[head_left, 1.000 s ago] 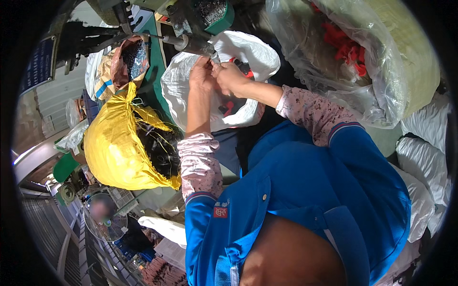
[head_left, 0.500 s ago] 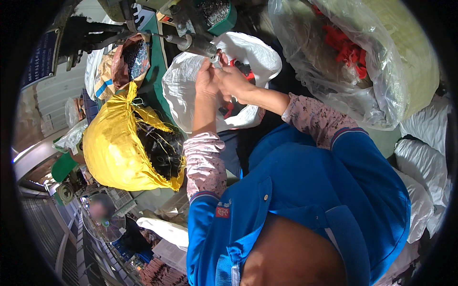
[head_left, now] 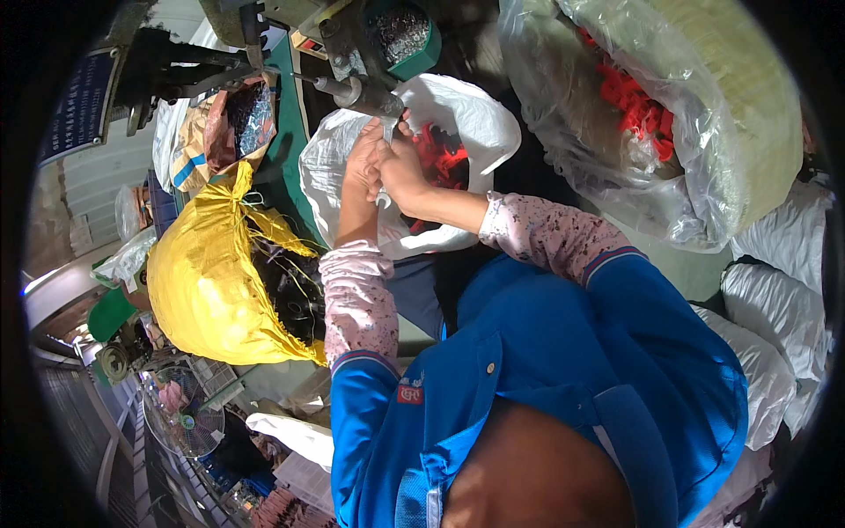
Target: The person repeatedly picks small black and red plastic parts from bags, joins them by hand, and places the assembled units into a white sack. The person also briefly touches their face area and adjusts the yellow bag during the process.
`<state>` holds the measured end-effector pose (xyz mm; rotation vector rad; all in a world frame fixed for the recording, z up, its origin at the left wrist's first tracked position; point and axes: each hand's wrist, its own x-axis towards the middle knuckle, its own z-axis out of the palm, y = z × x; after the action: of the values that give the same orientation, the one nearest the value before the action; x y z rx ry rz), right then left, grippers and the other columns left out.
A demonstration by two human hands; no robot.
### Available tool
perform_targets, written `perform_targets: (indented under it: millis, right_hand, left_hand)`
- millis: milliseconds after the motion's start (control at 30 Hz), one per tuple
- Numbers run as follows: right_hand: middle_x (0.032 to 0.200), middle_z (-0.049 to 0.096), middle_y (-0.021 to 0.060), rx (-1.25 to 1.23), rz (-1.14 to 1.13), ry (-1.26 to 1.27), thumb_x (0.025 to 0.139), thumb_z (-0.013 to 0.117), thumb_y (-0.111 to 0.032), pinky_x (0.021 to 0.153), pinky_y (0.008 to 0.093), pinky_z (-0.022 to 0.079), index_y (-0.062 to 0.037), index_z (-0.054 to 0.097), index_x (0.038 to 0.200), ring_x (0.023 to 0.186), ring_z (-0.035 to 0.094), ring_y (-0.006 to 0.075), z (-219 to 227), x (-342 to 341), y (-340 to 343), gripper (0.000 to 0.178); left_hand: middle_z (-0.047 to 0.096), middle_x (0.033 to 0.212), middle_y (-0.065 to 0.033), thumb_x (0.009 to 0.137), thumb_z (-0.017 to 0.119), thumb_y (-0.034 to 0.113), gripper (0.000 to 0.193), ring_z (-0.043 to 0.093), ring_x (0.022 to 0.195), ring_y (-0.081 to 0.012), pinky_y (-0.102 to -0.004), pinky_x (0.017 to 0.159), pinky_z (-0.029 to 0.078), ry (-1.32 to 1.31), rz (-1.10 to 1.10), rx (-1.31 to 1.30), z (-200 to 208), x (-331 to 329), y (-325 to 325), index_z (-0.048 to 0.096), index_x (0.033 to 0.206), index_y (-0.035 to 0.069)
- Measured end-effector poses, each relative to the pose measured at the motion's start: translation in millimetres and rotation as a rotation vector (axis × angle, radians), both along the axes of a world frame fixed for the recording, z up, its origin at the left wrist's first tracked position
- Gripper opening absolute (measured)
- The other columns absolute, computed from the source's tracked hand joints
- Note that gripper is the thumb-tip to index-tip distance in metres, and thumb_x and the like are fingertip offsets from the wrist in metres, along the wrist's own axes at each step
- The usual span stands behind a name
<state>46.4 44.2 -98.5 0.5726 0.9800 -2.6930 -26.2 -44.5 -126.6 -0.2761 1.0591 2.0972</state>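
Observation:
A silver open-end wrench (head_left: pixel 383 201) runs down through my two hands, its jaw end showing below them. My right hand (head_left: pixel 404 176) is closed around it. Pressed against the right, my left hand (head_left: pixel 359 163) is closed on the same wrench. The wrench's upper end meets the lower end of a metal machine cylinder (head_left: pixel 368 96), though fingers partly cover the contact. Beneath my hands, a white woven sack (head_left: pixel 480 114) gapes around red and dark pieces (head_left: pixel 440 157).
A yellow sack (head_left: pixel 198 282) of black pieces stands left, below a paper sack (head_left: pixel 202 141). A green bin (head_left: pixel 418 57) of small metal parts sits beyond the cylinder. At right are a large plastic-lined sack (head_left: pixel 739 132) with red pieces and several white sacks (head_left: pixel 770 304).
Both hands have shifted a little left and nearer, and the wrench now shows below them. More red pieces are visible in the white sack. The whole view has shifted slightly.

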Motion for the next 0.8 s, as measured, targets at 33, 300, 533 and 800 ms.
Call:
perform_targets:
  millis: [33, 300, 533, 800]
  right_hand:
    - [0.060, 0.049, 0.0112, -0.001, -0.014, -0.010, 0.096, 0.038, -0.017, 0.035, 0.0330, 0.043, 0.0011, 0.045, 0.081, 0.039, 0.047, 0.0193, 3.1, -1.6, -2.2, 0.024]
    - [0.055, 0.036, 0.0025, 0.025, 0.422, -0.068, 0.096, 0.040, -0.022, 0.035, 0.0305, 0.031, -0.0045, 0.044, 0.083, 0.041, 0.033, 0.0110, 5.1, -4.5, 51.3, 0.022]
    - [0.052, 0.042, 0.0009, 0.592, 1.110, 0.358, 0.093, 0.044, -0.031, 0.033, 0.0270, 0.037, 0.0000, 0.050, 0.084, 0.036, 0.042, 0.0105, -11.0, -60.5, 135.1, 0.032]
    - [0.063, 0.053, 0.0088, 1.108, 1.186, 0.499, 0.091, 0.046, -0.027, 0.035, 0.0317, 0.042, 0.0054, 0.048, 0.097, 0.038, 0.051, 0.0163, 24.0, -56.1, 133.8, 0.033]
  left_hand:
    - [0.053, 0.094, -0.0141, 0.092, 0.044, 0.009, 0.030, 0.052, 0.074, -0.0177, -0.0177, 0.052, 0.045, 0.045, -0.057, -0.066, 7.4, -2.2, -1.7, 0.047, 0.120, -0.001]
    - [0.061, 0.092, -0.0110, 0.091, 0.048, 0.007, 0.021, 0.055, 0.073, -0.0137, -0.0257, 0.068, 0.050, 0.027, 0.126, -0.023, -2.9, 3.0, 13.5, 0.053, 0.109, -0.002]
    - [0.057, 0.081, -0.0062, 0.092, 0.046, 0.005, 0.007, 0.054, 0.068, -0.0160, -0.0297, 0.066, 0.049, 0.013, 0.221, 0.101, -11.6, -0.2, 22.9, 0.053, 0.094, 0.003]
    - [0.058, 0.106, -0.0112, 0.093, 0.043, 0.002, 0.019, 0.058, 0.091, -0.0219, -0.0339, 0.079, 0.051, 0.054, 0.161, 0.256, -15.2, 3.5, 16.5, 0.049, 0.111, 0.001]
